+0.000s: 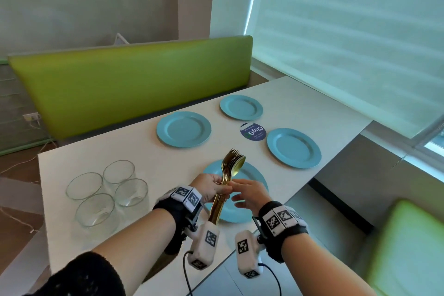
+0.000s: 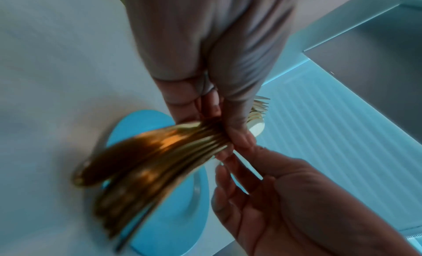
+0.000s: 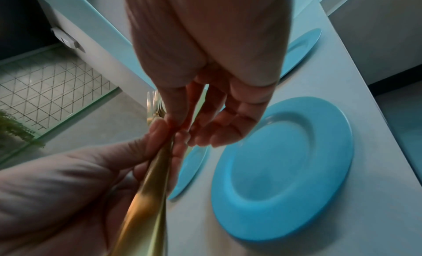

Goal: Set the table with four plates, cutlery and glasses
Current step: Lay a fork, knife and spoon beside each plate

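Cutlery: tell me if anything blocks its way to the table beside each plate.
Nothing visible does. The left hand holds the cutlery over the nearest plate; the table beside every plate lies bare, and the glasses stand apart on the left.

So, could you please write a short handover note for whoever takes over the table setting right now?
Left hand grips the bundle of gold cutlery over the nearest plate. Right hand is open, its fingers reaching for the handles.
Done: four blue plates on the table, the others at.
Left: lay cutlery at each plate; distribute the four glasses, clustered at the left end.
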Demonstrator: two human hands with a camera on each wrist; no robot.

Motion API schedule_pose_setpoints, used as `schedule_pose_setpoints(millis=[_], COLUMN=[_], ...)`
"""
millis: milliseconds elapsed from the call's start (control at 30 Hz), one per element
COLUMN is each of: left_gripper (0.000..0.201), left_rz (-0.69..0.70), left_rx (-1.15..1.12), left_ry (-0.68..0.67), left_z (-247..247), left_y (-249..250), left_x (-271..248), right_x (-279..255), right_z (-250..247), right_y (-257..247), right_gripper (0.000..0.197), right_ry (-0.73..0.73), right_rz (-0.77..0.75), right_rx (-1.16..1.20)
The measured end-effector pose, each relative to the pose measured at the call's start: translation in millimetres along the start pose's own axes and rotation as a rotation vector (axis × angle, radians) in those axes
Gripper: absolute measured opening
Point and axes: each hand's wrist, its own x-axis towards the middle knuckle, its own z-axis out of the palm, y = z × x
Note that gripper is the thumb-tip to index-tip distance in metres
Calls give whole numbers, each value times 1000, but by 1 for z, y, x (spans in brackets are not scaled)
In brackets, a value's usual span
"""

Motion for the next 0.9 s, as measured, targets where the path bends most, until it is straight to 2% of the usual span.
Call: schedule_pose_setpoints(millis=[200,433,500,600,733,900], left_gripper=[14,16,17,16,11,11], left_rz=[-29,-58,-78,-113,-139,-158], left_rx=[-63,-53,-83,-122,-133,-169], left_ry=[55,179,240,315,369,408], left_z=[31,48,45,36,25,21], left_y=[25,38,38,36,28,22], left_x=[47,91,97,105,111,114], right_x=[45,99,113,133,152,170], right_z=[-44,-91,-105,-124,-134,-134], right_y=[-16,-28,-29,-28,-23,-12], right_gripper=[4,12,14,15,24,7], right_ry=[49,38,73,123,61,17], right_rz=[-11,-2,-9,10,51,74], right_rx=[64,118,25,-242,-635,-725])
